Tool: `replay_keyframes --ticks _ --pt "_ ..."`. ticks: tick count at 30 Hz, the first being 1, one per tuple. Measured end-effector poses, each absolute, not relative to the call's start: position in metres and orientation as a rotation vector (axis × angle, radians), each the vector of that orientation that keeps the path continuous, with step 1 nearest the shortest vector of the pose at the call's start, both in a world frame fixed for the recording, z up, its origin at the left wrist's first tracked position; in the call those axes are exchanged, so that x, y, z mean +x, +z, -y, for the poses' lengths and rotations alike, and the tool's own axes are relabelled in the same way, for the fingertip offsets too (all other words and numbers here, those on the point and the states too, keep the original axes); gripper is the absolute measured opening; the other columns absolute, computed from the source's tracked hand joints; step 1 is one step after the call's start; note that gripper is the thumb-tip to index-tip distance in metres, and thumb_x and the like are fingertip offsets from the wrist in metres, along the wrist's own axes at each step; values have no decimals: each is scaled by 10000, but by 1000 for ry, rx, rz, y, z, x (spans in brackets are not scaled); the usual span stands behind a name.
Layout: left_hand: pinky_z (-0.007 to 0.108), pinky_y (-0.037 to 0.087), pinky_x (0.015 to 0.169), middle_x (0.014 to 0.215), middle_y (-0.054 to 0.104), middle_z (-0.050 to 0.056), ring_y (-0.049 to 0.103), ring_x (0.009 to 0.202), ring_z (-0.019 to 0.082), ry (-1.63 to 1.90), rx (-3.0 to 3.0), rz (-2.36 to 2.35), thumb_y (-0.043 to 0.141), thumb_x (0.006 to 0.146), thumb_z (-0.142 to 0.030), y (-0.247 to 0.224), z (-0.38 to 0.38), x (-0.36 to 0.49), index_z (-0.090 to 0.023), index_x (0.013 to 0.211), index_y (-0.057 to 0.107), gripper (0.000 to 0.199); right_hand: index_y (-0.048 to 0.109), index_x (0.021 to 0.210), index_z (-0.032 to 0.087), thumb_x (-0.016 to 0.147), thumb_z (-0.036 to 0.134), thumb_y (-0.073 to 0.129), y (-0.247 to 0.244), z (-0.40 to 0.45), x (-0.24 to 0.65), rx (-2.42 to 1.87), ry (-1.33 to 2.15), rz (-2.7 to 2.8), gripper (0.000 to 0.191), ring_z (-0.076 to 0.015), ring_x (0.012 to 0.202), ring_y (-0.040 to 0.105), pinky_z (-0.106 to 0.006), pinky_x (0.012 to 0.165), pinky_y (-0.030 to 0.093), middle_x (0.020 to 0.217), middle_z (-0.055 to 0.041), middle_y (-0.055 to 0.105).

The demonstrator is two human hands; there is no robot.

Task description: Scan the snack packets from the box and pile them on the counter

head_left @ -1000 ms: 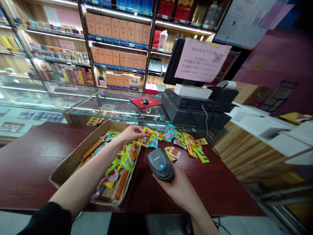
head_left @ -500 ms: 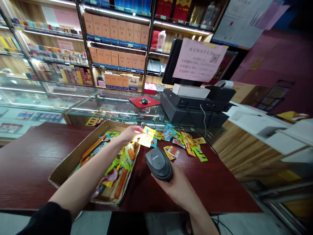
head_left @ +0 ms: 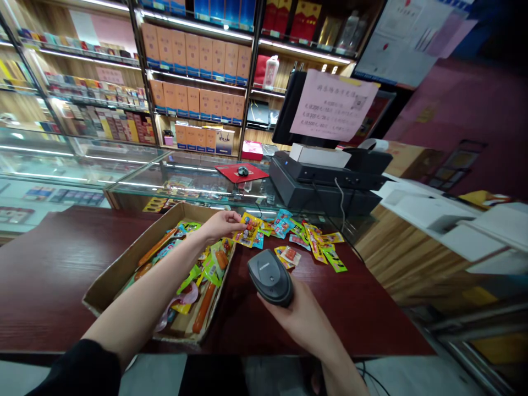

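Hardly a shift in either hand since the earlier frame; what has left is the white glare on the yellow packet (head_left: pixel 248 231), whose print shows again. From where I stand, the cardboard box (head_left: pixel 119 275) comes first, its stiff brown walls scuffed at the rim, with glossy orange-brown sausage shapes (head_left: pixel 204 311) and crinkled sachets inside. Above it stretches the left arm, the left hand (head_left: pixel 223 226) pinching the flat, square-cornered packet by an edge, at the box's far right corner. That pinch looks light, so slick film could slip and drop it among similar ones; the low forearm could also snag contents and drag them over the rim. Right of the box, the right hand (head_left: pixel 307 316) grips a rounded, matte dark scanner (head_left: pixel 270 278); a tilted packet or shiny film could spoil a reading. Farther right of the box, crumpled bright packets (head_left: pixel 315 242) overlap on the smooth reddish counter (head_left: pixel 363 313), where a careless sleeve might scatter them.
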State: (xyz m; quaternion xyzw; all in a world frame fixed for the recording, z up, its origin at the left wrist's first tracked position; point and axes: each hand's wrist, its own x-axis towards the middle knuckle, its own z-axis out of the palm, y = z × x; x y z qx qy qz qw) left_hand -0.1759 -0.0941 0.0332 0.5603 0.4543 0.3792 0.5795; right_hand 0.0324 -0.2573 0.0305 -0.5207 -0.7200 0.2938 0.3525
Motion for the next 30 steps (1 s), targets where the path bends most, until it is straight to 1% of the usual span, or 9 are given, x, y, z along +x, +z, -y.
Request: replay_keyframes --ticks 6,11,14,16,17,20,24,28,30 --pt "166 359 481 632 591 -50 493 522 48 895 1298 -1083 888 481 -387 39 95 -176 -157 714 539 478 673 1095 210 808 245 671 35 260 33 -1353 745 1861 289 -229 859 705 -328 776 542 962 -34 764" --pt "162 359 451 621 587 -42 496 504 52 965 1332 -1167 866 523 -444 47 95 -203 -156 735 572 464 666 1108 209 813 229 662 37 260 32 -1291 770 1867 297 -235 912 705 -336 812 547 1021 -43 758" --pt "182 437 478 670 638 -7 554 551 82 1017 1366 -1290 867 519 -461 56 104 -248 -150 754 616 464 664 1095 205 814 241 660 35 256 28 -1251 802 1863 283 -242 924 705 -348 824 553 1028 -54 756" --pt "233 526 557 769 688 30 622 646 126 1083 1327 -1335 871 510 -465 63 116 -282 -152 785 642 475 654 1109 205 806 222 657 34 254 25 -1196 849 1867 304 -244 947 699 -351 840 554 1055 -57 749" --pt "256 552 588 787 695 37 640 684 144 1126 1295 -1373 874 500 -468 67 122 -297 -158 798 652 484 650 1118 207 800 206 654 33 253 23 -1167 872 1871 318 -244 960 696 -349 850 551 1070 -57 744" --pt "277 584 626 829 702 51 656 744 163 1183 1255 -1439 868 516 -472 73 135 -320 -165 815 666 474 647 1108 214 785 164 646 32 252 21 -1113 911 1872 327 -236 970 691 -333 863 540 1082 -47 739" --pt "286 588 619 769 679 31 646 714 156 1052 1296 -1409 870 517 -465 64 127 -292 -163 798 653 466 647 1091 222 784 161 649 27 252 35 -1114 938 1832 313 -227 954 697 -324 848 542 1062 -37 743" --pt "276 574 622 765 666 27 656 764 168 887 1402 -1292 835 575 -482 47 104 -219 -159 814 633 449 645 1115 219 784 205 676 19 253 64 -1230 901 1731 332 -251 991 695 -354 866 541 1087 -57 739" --pt "266 560 616 767 660 22 648 746 156 788 1473 -1223 809 611 -483 38 90 -176 -161 820 632 422 639 1145 229 796 218 675 17 254 81 -1285 902 1682 351 -251 1008 694 -357 880 537 1098 -54 738"
